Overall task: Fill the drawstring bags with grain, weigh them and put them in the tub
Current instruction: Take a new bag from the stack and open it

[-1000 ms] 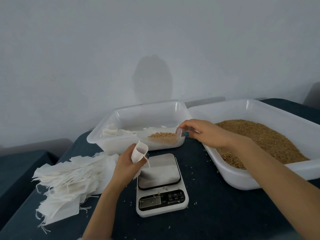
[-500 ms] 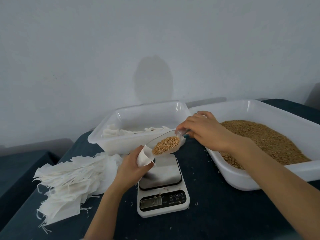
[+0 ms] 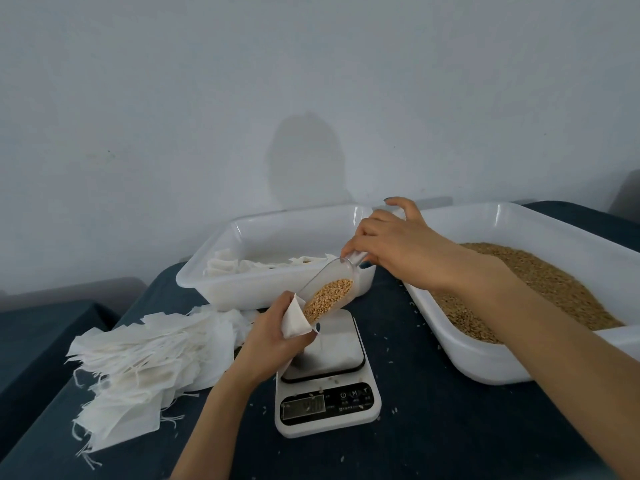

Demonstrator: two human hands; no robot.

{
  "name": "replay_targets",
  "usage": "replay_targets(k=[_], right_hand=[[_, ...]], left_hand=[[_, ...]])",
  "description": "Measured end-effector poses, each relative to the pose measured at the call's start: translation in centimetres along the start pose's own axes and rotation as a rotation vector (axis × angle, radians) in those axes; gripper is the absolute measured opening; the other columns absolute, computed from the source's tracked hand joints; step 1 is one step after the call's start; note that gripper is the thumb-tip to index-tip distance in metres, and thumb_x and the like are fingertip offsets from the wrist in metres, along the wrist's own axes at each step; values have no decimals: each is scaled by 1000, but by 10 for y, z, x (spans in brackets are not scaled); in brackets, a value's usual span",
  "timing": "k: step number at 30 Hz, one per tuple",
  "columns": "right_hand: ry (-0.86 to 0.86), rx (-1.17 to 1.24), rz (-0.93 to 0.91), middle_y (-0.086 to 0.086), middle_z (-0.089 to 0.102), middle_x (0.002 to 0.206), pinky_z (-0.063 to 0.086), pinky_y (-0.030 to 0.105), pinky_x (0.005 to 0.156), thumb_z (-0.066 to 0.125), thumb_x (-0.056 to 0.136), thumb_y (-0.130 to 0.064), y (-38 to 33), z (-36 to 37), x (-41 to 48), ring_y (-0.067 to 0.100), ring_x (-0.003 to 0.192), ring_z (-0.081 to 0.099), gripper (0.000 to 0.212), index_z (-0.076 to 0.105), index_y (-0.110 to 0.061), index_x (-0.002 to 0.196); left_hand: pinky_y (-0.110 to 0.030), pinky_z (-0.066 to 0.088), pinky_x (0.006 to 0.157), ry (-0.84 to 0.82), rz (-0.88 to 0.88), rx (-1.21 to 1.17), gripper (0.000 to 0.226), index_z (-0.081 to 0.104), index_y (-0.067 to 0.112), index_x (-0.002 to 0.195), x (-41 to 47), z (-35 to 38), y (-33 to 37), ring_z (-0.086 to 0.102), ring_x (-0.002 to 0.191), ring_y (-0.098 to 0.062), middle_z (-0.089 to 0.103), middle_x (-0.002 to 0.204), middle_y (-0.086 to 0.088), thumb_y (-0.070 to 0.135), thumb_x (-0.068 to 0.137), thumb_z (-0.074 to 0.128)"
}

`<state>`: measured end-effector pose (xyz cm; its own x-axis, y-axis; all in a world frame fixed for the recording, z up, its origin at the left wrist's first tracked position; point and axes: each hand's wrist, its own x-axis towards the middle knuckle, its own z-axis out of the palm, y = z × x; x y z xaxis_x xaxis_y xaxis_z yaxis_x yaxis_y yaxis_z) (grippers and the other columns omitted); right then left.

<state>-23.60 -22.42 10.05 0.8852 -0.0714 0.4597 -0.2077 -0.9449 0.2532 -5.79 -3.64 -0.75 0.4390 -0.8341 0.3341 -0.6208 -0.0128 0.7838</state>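
Note:
My left hand (image 3: 273, 336) grips a small white drawstring bag (image 3: 294, 318) with its mouth held open, just above the white kitchen scale (image 3: 327, 375). My right hand (image 3: 391, 244) pinches the handle of a clear plastic scoop (image 3: 329, 289) that tilts steeply down, its lip inside the bag's mouth. Golden grain lies in the scoop's lower half. The big white tub (image 3: 491, 362) at the right holds a heap of grain (image 3: 540, 289). A smaller white tub (image 3: 221, 282) behind the scale holds a few filled bags (image 3: 242, 265).
A pile of empty white drawstring bags (image 3: 138, 368) lies at the left on the dark blue tablecloth (image 3: 450, 427). Loose grains are scattered around the scale. A pale wall rises close behind both tubs.
My right hand rose and tipped the scoop from level to steeply down, bringing its lip into the bag. My left hand moved the bag slightly right, over the scale.

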Motion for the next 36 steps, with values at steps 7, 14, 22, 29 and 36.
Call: replay_targets(k=[7,14,22,29,36], right_hand=[[24,-18,-15,-13,56,112,-5,38,111,58,97,-21,0,-9,6,10,120,44,38,56,-43,129],[28,-28,-10,-13,56,114,-4,38,110,55,99,-27,-2,-15,9,10,121,43,36,55,-45,130],[53,-27,7,-13,58,114,-4,38,110,58,98,-25,0,-17,8,10,121,43,37,56,-44,129],[85,-30,13,-12,60,110,1,39,110,63,95,-27,3,-14,7,13,117,48,34,61,-44,124],[75,-13,51,-15,58,106,5,41,110,57,97,-31,8,-6,2,11,115,46,31,59,-46,124]], left_hand=[[-35,52,58,-29,-53,-118,33,54,31,96,-2,-1,8,59,61,-14,66,88,-8,42,69,68],[-31,52,57,-25,-78,-176,44,55,21,105,-3,-1,10,59,59,-13,65,84,-5,42,69,68],[-27,51,59,-38,-83,-220,49,56,23,111,-3,-1,13,58,58,-9,66,85,-2,45,69,66],[-25,50,59,-42,-81,-224,46,57,22,110,-5,-2,14,57,58,-9,65,79,2,44,70,64],[-23,50,59,-35,-80,-209,34,57,24,112,-5,-2,14,57,58,-7,66,79,6,32,79,63]])
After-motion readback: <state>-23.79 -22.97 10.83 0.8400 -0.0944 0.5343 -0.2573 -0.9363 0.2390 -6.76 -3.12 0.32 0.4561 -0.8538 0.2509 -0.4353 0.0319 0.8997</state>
